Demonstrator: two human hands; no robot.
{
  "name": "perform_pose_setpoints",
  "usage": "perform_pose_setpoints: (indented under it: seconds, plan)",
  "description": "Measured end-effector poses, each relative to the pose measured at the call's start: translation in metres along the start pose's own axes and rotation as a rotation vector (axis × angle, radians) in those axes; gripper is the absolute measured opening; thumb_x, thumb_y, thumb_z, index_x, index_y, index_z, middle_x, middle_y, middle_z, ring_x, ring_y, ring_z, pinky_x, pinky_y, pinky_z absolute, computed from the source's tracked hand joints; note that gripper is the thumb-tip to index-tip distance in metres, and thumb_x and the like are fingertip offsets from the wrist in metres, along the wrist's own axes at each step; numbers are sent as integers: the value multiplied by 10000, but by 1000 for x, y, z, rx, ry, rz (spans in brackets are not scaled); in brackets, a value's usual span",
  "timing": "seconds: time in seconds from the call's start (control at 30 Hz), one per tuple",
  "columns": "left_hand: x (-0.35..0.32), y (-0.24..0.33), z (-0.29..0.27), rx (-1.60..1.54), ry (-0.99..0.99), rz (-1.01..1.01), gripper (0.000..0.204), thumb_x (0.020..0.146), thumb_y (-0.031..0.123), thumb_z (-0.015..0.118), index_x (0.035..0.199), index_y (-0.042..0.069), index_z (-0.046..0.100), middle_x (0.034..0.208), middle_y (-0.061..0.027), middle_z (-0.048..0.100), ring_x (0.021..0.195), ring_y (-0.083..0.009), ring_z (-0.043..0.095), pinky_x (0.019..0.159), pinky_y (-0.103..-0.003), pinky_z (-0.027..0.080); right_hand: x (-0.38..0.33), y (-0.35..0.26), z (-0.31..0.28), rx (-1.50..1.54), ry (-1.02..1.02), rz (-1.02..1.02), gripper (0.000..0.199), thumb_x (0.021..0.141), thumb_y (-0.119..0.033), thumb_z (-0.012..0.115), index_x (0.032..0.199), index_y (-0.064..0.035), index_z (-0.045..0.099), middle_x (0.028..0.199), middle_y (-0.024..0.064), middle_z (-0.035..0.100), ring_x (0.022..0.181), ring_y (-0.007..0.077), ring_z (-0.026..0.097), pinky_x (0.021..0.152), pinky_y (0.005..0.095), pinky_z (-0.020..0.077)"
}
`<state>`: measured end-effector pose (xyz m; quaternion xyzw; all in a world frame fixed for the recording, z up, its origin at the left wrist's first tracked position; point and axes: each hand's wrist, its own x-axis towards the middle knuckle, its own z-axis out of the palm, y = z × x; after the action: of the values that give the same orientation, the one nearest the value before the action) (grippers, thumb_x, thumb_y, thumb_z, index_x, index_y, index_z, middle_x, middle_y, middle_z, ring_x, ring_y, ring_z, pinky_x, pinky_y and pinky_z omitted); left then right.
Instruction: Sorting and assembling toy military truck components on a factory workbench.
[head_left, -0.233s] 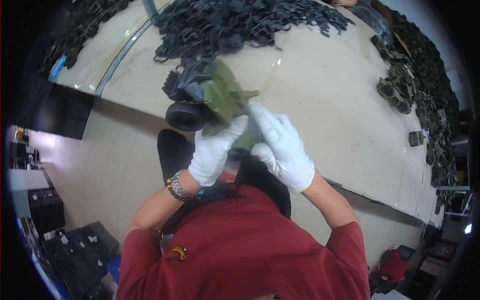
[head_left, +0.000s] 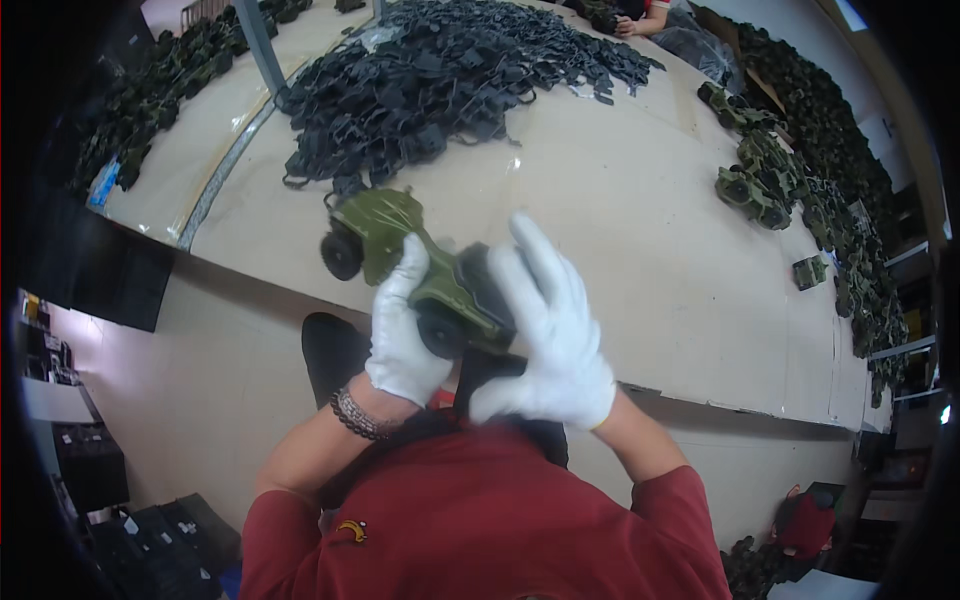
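My left hand [head_left: 402, 330], in a white glove, is closed around the side of a green toy truck [head_left: 383, 228] with black wheels. The truck is held tilted over the near edge of the table, its green body toward the far left and its dark part close to my right hand. My gloved right hand [head_left: 552, 340] is beside the truck's near end, fingers stretched out and thumb apart. Whether its fingertips touch the truck I cannot tell.
A big heap of dark grey plastic parts [head_left: 420, 95] covers the far side of the pale table [head_left: 620, 220]. Green toy vehicles [head_left: 765, 180] are piled along the right edge. Another person's hand [head_left: 628, 26] shows at the far side. Black crates [head_left: 165, 545] stand at lower left.
The truck has been turned, so its green body now faces up instead of its dark end. My right hand has opened wider and moved slightly down, away from the truck's body.
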<state>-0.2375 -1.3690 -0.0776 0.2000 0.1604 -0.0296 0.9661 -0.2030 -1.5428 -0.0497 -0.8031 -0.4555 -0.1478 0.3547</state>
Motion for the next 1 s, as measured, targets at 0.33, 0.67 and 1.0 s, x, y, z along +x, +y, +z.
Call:
perform_pose_setpoints:
  seconds: [0.33,0.67,1.0]
  plan:
    - [11,-74,9,-201,-147,-475,596,1035,621,283,1355,169,501,1347,-94,539,1260,-278,519,1055,-550,418,-23,46,-19,-212,330,-16,510,735,-492,789,999,-69,680,1114,167,682,923,367,653,781,415,534]
    - [120,-70,82,511,-201,-376,968,953,636,542,1533,-63,207,1462,-221,408,1205,-374,566,1017,-505,485,3,225,-97,-867,676,165,442,761,-400,810,1058,-113,652,1224,124,586,1105,351,550,943,438,420]
    - [83,-42,-7,624,-33,-165,366,987,212,603,1288,12,542,1181,-122,612,1037,-301,655,879,-419,535,5,440,-193,-1108,387,796,518,858,-217,638,1369,-190,561,1489,66,476,1377,325,426,1037,531,419]
